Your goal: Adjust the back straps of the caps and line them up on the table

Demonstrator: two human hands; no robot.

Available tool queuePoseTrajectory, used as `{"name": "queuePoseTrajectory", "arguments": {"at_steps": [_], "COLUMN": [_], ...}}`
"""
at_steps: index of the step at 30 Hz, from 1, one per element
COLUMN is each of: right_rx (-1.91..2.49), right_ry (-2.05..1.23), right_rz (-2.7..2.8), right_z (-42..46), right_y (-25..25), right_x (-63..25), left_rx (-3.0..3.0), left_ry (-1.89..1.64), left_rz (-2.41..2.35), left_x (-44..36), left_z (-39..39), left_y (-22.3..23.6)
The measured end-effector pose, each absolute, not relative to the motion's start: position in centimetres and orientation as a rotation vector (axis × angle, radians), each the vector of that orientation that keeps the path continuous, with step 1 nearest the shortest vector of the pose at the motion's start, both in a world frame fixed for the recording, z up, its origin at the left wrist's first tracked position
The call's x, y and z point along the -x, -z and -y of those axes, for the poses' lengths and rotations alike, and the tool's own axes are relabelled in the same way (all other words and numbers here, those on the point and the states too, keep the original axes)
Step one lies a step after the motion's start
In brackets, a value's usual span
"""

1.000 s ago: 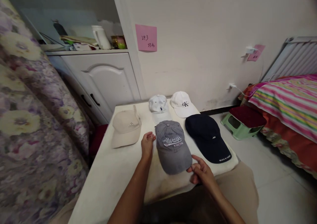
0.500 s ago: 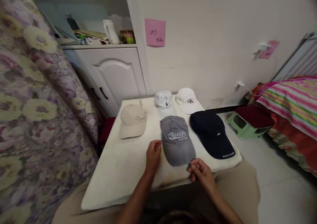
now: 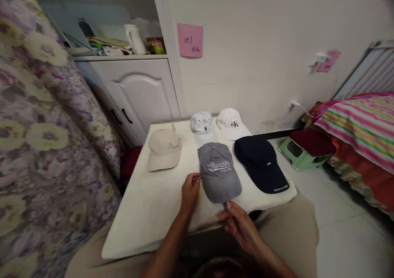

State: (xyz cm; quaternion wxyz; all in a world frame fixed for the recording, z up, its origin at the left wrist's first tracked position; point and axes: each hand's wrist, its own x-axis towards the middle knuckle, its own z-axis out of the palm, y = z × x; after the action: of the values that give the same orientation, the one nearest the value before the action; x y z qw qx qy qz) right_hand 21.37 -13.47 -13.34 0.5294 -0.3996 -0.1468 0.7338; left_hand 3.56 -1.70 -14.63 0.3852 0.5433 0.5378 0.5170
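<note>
Just beside left fingers (image 3: 195,179) and right fingers (image 3: 233,209), grips unclear, lies the grey cap (image 3: 219,169).

The middle cap (image 3: 219,181) lies on the table (image 3: 138,224) between side caps (image 3: 258,161), before rear caps (image 3: 201,126) (perhaps touching one).

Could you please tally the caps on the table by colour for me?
Grey cap: 1
Beige cap: 1
Dark navy cap: 1
White or very pale caps: 2
Total: 5 caps
</note>
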Motion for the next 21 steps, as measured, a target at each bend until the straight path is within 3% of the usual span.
{"name": "queuePoseTrajectory", "arguments": {"at_steps": [21], "right_rx": [1.097], "right_ry": [-1.629], "right_rz": [0.564], "right_z": [13.04], "right_y": [13.85], "right_x": [-20.42], "left_rx": [-1.346], "left_ry": [-1.358], "left_rz": [-1.391], "left_x": [-3.3], "left_z": [1.28], "left_y": [14.91]}}
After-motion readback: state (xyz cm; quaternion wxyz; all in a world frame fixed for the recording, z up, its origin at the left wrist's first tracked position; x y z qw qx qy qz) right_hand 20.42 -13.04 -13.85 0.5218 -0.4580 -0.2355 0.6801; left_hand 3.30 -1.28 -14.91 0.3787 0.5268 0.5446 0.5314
